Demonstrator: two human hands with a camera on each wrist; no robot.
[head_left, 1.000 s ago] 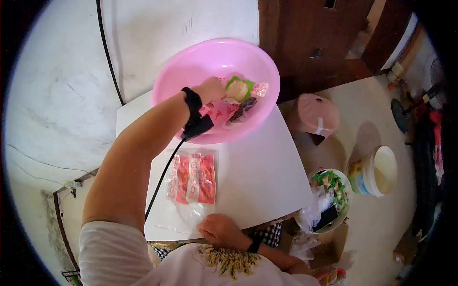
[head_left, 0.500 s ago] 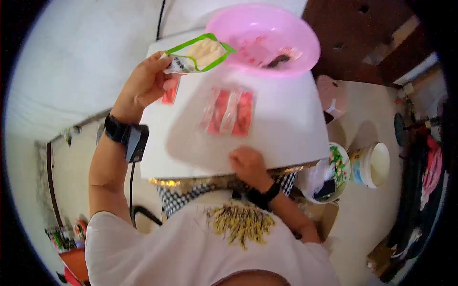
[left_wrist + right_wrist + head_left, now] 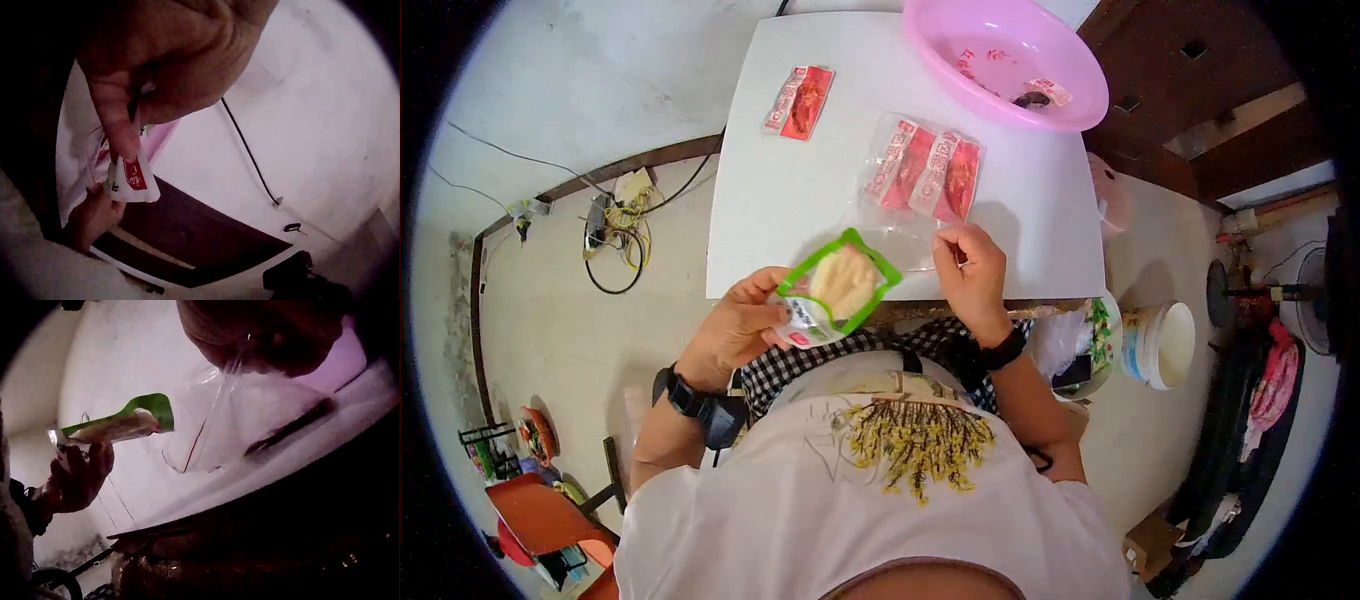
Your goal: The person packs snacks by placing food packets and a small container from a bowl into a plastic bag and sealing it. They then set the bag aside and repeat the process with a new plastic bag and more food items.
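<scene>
My left hand point(image 3: 740, 320) pinches a corner of a flat food packet point(image 3: 847, 285) between thumb and fingers. This packet has a bright green edge, a clear front with pale food inside and a white printed end. It hangs over the front edge of the table, close to my body. My right hand point(image 3: 972, 275) is at the table's front edge, its fingers curled on the rim of a clear plastic bag point(image 3: 231, 419), drawn up into folds in the right wrist view. Two red packets point(image 3: 948, 180) lie in that bag on the table.
Another red packet point(image 3: 800, 103) lies alone at the table's back left. A pink basin point(image 3: 960, 75) at the back right holds a dark packet point(image 3: 1032, 100). A white table point(image 3: 780, 200) bears these. Buckets point(image 3: 1170, 345) stand on the floor to the right.
My left hand has lifted the green-edged packet out of the basin and brought it back toward my body. My right hand has moved up to the bag's rim, its fingers now on the plastic.
</scene>
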